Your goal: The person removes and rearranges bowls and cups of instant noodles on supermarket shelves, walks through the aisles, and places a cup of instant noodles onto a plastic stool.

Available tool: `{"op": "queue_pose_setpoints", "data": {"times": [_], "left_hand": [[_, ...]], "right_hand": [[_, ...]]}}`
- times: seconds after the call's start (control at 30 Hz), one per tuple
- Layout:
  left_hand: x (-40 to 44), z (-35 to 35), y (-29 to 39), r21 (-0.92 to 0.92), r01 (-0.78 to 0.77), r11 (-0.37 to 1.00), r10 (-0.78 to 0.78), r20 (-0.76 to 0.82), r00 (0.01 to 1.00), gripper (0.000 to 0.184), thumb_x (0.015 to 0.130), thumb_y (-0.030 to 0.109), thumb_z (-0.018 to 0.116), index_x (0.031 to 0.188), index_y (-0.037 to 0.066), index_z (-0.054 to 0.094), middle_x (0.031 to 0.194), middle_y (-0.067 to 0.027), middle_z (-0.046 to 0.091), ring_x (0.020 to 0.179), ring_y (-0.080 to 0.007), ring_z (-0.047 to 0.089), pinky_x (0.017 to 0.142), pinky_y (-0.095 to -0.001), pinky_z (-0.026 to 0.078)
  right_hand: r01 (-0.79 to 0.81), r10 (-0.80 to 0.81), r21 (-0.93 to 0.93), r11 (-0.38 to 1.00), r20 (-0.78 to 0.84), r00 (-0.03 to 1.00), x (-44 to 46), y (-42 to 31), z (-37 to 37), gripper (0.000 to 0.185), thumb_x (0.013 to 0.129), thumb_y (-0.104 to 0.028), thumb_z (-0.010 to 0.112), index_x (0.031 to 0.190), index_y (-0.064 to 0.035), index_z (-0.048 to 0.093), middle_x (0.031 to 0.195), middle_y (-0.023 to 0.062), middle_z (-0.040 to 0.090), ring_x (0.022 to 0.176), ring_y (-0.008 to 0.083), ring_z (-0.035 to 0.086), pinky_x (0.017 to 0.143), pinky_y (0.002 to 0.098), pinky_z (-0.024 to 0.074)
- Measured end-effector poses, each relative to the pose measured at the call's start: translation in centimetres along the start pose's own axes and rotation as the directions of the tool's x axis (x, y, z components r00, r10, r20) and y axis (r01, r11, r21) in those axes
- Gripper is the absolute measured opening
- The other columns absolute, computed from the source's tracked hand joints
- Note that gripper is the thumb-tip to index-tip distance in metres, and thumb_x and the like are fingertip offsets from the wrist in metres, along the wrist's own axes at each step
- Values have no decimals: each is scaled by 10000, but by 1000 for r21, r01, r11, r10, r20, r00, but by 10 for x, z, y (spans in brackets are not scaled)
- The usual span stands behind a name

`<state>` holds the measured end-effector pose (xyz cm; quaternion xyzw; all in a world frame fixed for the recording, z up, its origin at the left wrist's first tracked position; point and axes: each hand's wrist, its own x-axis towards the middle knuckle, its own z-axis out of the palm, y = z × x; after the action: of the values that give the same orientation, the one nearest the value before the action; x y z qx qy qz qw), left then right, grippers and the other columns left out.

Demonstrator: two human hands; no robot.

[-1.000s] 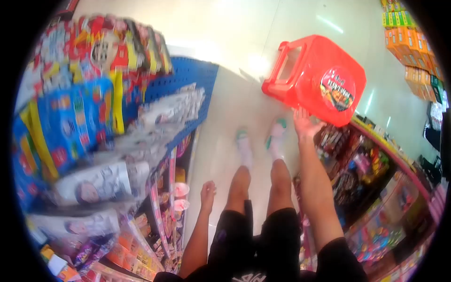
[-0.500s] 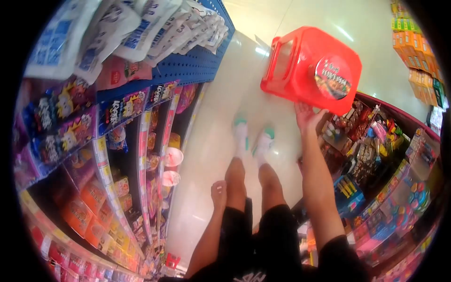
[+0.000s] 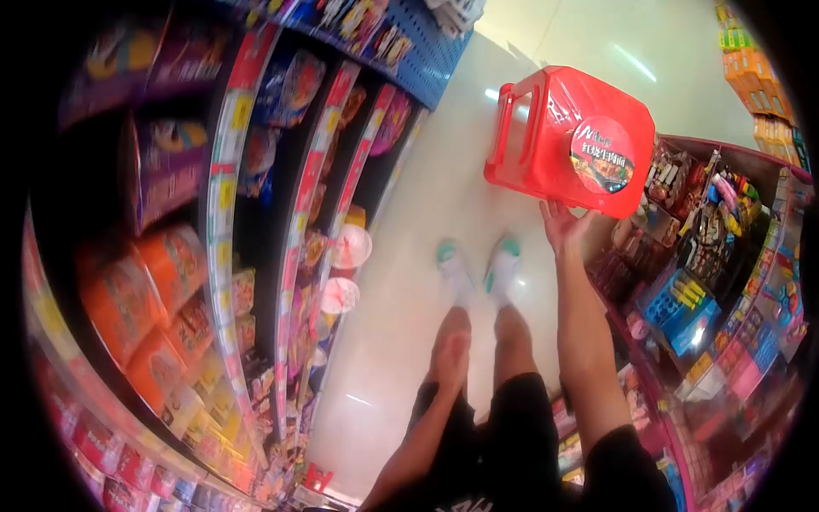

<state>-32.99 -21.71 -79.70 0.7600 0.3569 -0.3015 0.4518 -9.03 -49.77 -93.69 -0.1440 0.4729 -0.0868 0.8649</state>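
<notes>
A red plastic stool (image 3: 559, 111) hangs tilted over the aisle, its seat turned toward me. A round label with Chinese characters and a picture of noodles (image 3: 601, 154) covers the middle of the seat. My right hand (image 3: 565, 226) grips the stool at its near lower edge, and the fingertips are partly hidden there. My left hand (image 3: 452, 363) hangs in front of my left leg, away from the shelves. It is blurred, so its fingers do not show clearly.
Tall shelves of packaged noodles (image 3: 171, 273) line the left side, with white bowl lids (image 3: 350, 247) jutting out. On the right, a low shelf of snacks and small goods (image 3: 682, 230) stands close to my right arm. Orange boxes (image 3: 755, 85) are stacked farther back.
My left hand has swung rightward, from beside my left leg to in front of it. The stool shifts slightly in view, still in my right hand. The view has moved along the left shelves.
</notes>
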Motion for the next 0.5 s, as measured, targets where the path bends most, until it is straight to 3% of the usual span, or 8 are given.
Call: {"op": "queue_pose_setpoints", "data": {"times": [0.03,0.07,0.1,0.17,0.33,0.37,0.43,0.5], "left_hand": [[-6,0,-34,-70,133,989,-131,39,991,364,994,354,542,1139,26,603,1021,-64,647,970,-188,625,872,-279,480],[-18,2,-68,-226,129,965,-118,64,991,445,1007,431,491,1168,27,581,1053,-64,614,988,-186,611,866,-289,475],[-25,-1,-69,-341,281,897,-249,137,959,466,1005,449,485,1189,29,567,1071,-72,604,1003,-190,608,872,-302,478],[-70,-16,-59,-499,581,643,-482,326,813,511,1003,484,471,1232,33,541,1106,-87,582,1031,-199,602,883,-329,483],[-124,-9,-133,-486,503,715,-357,366,860,579,991,518,472,1291,22,495,1162,-104,570,1064,-218,599,925,-363,484],[-124,-11,-139,-456,486,746,-339,368,866,586,990,520,471,1294,20,492,1168,-106,569,1067,-216,599,930,-364,484],[-127,-18,-151,-445,411,796,-267,350,898,471,1000,410,486,1279,32,517,1118,-94,601,1020,-202,616,886,-334,495],[-131,-37,-169,-426,344,837,-210,330,920,363,1009,300,501,1263,45,542,1068,-83,632,973,-189,633,842,-304,505]], "right_hand": [[13,-13,-19,1000,27,1000,-5,11,5,1320,673,-926,438,1463,98,172,1489,188,333,1395,333,312,1169,504,209],[26,-26,-31,999,-9,1000,-12,23,1,1323,656,-942,430,1448,95,213,1444,185,391,1376,328,336,1165,504,215],[36,-36,-17,999,-34,999,-16,34,3,1322,652,-947,422,1445,92,222,1442,182,398,1376,324,336,1164,503,217],[36,-36,1,999,-122,992,-36,59,-10,1322,643,-958,407,1438,85,240,1437,176,411,1376,316,338,1161,501,221],[2,-2,-30,1000,1,1000,-75,114,-43,1345,608,-984,382,1427,75,249,1482,181,334,1394,295,301,1179,502,162],[-12,12,-8,1000,-18,1000,-82,125,-47,1316,595,-974,425,1403,54,286,1445,166,369,1370,298,330,1162,500,204],[-45,47,30,999,-80,996,-96,142,-70,1257,568,-954,511,1357,13,360,1370,135,438,1324,305,388,1127,497,288],[-69,71,25,997,-84,994,-108,159,-86,1327,577,-964,481,1392,65,287,1398,141,415,1331,319,380,1140,476,273]]}}
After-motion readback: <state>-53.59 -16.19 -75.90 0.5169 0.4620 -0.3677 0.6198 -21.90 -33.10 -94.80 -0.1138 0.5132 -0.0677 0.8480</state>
